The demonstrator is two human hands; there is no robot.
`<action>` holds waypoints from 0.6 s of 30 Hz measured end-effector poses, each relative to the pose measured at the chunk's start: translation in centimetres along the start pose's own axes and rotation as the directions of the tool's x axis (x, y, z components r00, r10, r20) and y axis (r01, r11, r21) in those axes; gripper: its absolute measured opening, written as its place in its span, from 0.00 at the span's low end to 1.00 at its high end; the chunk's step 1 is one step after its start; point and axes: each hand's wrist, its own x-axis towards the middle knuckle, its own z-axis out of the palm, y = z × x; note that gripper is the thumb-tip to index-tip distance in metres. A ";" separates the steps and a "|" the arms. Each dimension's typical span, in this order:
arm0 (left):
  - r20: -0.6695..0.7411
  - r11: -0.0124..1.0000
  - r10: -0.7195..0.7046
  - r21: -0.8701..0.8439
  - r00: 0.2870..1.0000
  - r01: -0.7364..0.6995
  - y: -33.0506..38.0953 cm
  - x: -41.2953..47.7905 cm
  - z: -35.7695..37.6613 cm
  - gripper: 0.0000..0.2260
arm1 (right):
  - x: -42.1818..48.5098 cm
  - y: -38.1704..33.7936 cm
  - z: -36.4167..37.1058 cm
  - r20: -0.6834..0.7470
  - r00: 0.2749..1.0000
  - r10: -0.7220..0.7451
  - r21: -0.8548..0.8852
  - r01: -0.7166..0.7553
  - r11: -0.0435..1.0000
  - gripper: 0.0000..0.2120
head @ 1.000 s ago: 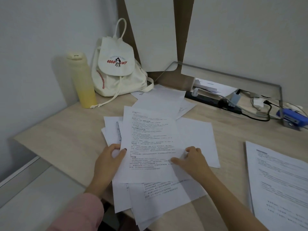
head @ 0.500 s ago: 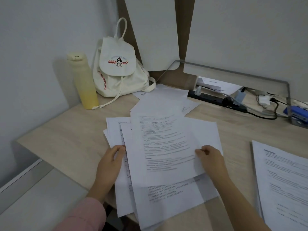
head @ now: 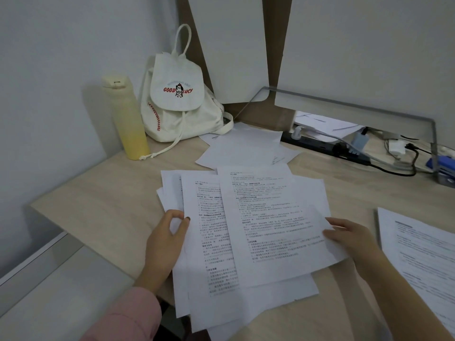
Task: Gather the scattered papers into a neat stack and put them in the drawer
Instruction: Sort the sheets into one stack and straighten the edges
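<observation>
Left hand [head: 170, 239] pinches the fanned papers [head: 211, 244] to anchor them while right hand [head: 349, 236] pinches the top sheet [head: 270, 217] (presumably to square it).

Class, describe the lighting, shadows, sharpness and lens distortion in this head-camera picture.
Head view: dim, soft light, no glare; the yellow bottle casts a faint shadow on the wall; wide-angle lens leans the wall panels; print on the papers is soft.

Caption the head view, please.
Left hand and right hand hold overlapping printed white paper sheets on a pale wooden desk.

papers [head: 268, 230] with illegible print, right sheet [head: 418, 254] cropped
</observation>
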 end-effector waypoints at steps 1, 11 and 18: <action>-0.012 1.000 -0.006 -0.009 1.000 0.006 0.2 -0.1 0.0 0.04 | -0.1 -0.1 0.0 0.002 1.000 -0.014 0.002 0.014 1.000 0.12; -0.085 0.996 -0.014 -0.085 0.996 0.007 -0.5 0.5 0.2 0.06 | -0.1 -0.1 1.4 -0.057 0.991 -0.123 -0.112 0.116 0.987 0.06; -0.118 0.986 -0.015 -0.165 0.993 -0.005 -0.5 0.5 0.0 0.14 | -1.2 -0.8 0.3 -0.027 0.988 -0.153 0.117 0.155 0.981 0.06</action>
